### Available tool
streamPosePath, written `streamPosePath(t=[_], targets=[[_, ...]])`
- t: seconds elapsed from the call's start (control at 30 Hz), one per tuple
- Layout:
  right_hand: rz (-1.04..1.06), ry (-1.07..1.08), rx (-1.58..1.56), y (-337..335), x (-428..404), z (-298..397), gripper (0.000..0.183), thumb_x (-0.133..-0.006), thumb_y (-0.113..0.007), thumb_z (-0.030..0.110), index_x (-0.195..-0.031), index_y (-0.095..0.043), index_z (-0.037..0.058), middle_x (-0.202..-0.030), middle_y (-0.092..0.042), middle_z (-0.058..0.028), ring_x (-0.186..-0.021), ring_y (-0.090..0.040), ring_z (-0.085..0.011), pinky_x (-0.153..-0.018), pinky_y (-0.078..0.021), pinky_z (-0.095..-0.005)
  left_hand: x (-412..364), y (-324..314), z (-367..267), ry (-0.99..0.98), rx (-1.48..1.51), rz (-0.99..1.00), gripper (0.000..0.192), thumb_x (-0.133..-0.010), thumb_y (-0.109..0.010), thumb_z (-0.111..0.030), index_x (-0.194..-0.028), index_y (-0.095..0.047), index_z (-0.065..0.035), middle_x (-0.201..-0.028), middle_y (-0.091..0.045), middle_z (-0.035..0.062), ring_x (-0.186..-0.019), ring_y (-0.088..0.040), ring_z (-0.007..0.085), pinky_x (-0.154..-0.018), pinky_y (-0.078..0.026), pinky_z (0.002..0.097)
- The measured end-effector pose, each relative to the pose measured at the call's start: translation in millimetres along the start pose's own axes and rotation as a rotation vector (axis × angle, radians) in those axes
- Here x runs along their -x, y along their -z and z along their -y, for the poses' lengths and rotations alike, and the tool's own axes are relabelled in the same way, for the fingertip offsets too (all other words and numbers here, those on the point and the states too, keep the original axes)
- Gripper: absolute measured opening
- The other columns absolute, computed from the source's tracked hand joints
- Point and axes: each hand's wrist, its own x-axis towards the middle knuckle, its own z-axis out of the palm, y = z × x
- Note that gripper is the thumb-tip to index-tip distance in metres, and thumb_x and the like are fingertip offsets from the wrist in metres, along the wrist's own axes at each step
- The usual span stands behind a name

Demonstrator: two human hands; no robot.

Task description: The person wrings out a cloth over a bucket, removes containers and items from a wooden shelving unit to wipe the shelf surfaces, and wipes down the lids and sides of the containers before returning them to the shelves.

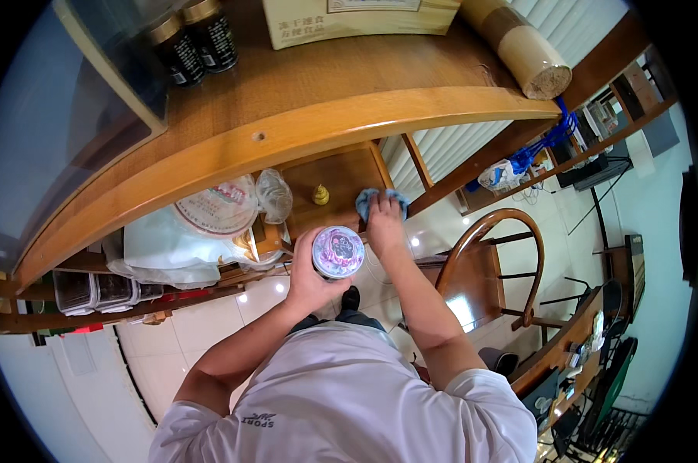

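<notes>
My left hand [306, 275] grips a round container with a decorated purple lid [338, 252], held in front of the lower wooden shelf [343, 168]. Its sides are mostly hidden below the lid. Under the fingers of my right hand [385, 223] is a bunched blue cloth [365, 202], pressed on the right end of that shelf. Between the two hands and farther back, a small gold gourd-shaped ornament [320, 195] stands on the wood. Left of it lie a clear plastic-wrapped bundle [274, 195] and a round wrapped package with printing [218, 205].
Above the hands runs the curved edge of an upper shelf [302, 130], bearing dark gold-capped bottles [211, 37], a yellow box [360, 23] and a wrapped cylinder [520, 49]. A wooden chair [488, 278] stands to my right. Lidded plastic tubs [97, 292] sit lower left.
</notes>
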Motion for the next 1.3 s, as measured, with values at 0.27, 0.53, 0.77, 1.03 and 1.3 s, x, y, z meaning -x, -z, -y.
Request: streamPosePath(t=[0.27, 0.53, 0.77, 1.03, 1.3], targets=[[0.176, 0.120, -0.424, 34, 42, -1, 0.034, -0.073, -0.068, 0.002, -0.107, -0.071, 0.0021, -0.120, -0.068, -0.0184, -0.109, -0.061, -0.0382, -0.097, -0.0488, -0.0418, -37, -42, 5, -0.049, 0.039, -0.111, 0.090, -0.061, -0.093, -0.020, -0.136, -0.047, -0.0003, -0.128, -0.055, 0.0198, -0.120, -0.057, 0.0386, -0.104, -0.046, 0.0454], [-0.103, -0.127, -0.752, 58, 99, -27, 0.043, -0.074, -0.058, -0.007, -0.113, -0.072, 0.0029, -0.117, -0.071, -0.0186, -0.106, -0.065, -0.0400, -0.096, -0.0529, -0.0438, -136, -129, 45, 0.026, -0.106, -0.334, 0.084, -0.058, -0.094, -0.018, -0.129, -0.052, -0.0042, -0.119, -0.063, 0.0204, -0.114, -0.061, 0.0403, -0.096, -0.050, 0.0465], [-0.109, -0.189, -0.820, 69, 118, -48, 0.042, -0.078, -0.059, -0.007, -0.116, -0.071, 0.0025, -0.121, -0.070, -0.0181, -0.111, -0.065, -0.0391, -0.100, -0.0506, -0.0438, -174, -150, 87, 0.135, -0.077, -0.446, 0.087, -0.054, -0.097, -0.015, -0.128, -0.052, -0.0046, -0.118, -0.065, 0.0179, -0.113, -0.062, 0.0382, -0.097, -0.050, 0.0444], [-0.049, -0.258, -0.939, 70, 119, -47, 0.041, -0.080, -0.059, -0.006, -0.119, -0.071, 0.0025, -0.126, -0.069, -0.0189, -0.120, -0.064, -0.0365, -0.106, -0.0484, -0.0414, -187, -159, 97, 0.145, -0.174, -0.471, 0.098, -0.053, -0.099, -0.016, -0.135, -0.047, -0.0028, -0.127, -0.063, 0.0207, -0.120, -0.060, 0.0397, -0.102, -0.049, 0.0447], [-0.121, -0.318, -1.022, 67, 94, -34, 0.040, -0.084, -0.060, -0.003, -0.123, -0.068, 0.0012, -0.126, -0.068, -0.0215, -0.120, -0.064, -0.0386, -0.105, -0.0489, -0.0429, -159, -152, 93, 0.233, -0.192, -0.417, 0.118, -0.065, -0.095, -0.020, -0.156, -0.024, 0.0025, -0.145, -0.051, 0.0242, -0.135, -0.050, 0.0372, -0.112, -0.043, 0.0416]])
